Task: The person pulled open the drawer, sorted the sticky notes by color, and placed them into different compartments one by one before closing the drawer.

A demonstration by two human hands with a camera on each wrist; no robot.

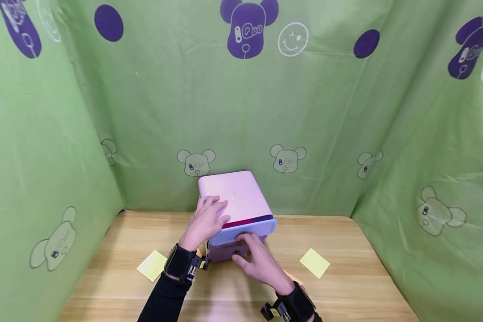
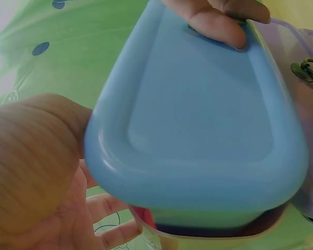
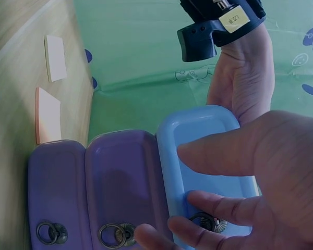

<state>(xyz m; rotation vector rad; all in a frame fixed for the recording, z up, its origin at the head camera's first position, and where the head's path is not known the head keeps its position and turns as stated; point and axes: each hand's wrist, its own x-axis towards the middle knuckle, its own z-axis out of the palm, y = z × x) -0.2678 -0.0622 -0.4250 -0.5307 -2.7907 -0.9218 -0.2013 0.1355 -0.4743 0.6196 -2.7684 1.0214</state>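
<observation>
A small drawer cabinet with a pale pink top stands at the back of the wooden table. Its light blue top drawer sits slightly pulled out, and a red and dark strip shows in the gap behind its front. Two purple drawers lie below, each with a metal ring pull. My left hand rests on the top's left front part, fingers spread. At the blue front is my right hand, its fingers loosely extended over the ring pull, thumb apart from them.
One yellow paper square lies left of the cabinet and another yellow square lies to the right. An orange paper is partly hidden by my right wrist. Green printed curtains enclose the table at the back and sides.
</observation>
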